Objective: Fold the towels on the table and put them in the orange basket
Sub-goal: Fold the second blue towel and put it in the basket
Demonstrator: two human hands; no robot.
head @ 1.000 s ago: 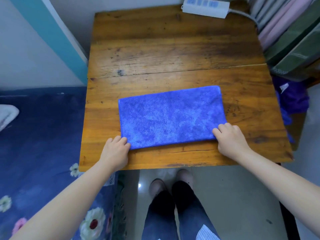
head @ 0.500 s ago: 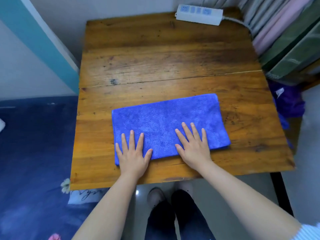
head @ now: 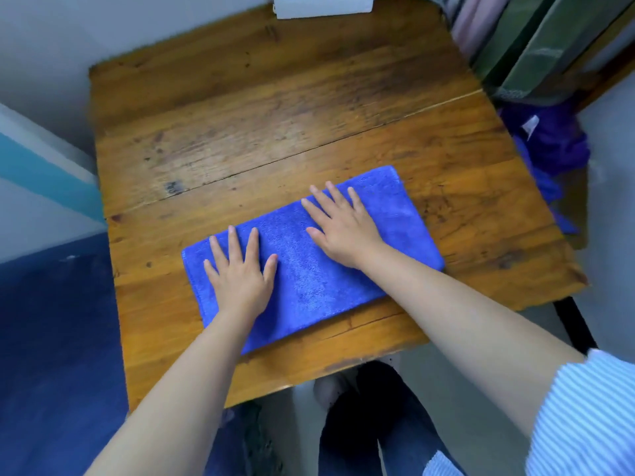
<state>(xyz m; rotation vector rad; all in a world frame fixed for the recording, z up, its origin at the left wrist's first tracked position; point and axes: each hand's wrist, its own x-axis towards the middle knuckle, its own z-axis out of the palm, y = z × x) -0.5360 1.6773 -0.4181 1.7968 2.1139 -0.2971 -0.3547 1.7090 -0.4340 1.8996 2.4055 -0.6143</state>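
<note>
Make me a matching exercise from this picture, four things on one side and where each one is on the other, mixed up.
Things:
1. left hand
2. right hand
3. power strip
4. blue towel

Places:
A. far edge of the wooden table
B. flat on the towel's right half
C. spread on the table's near half
D. flat on the towel's left half

Pairs: 1-D, 2-B, 3-A, 4-C

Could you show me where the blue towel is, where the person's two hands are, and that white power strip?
blue towel point(head: 309, 280): head view, bare middle between the hands.
left hand point(head: 240, 280): head view, back of the hand.
right hand point(head: 343, 228): head view, back of the hand.
white power strip point(head: 323, 5): head view, its front face.
</note>
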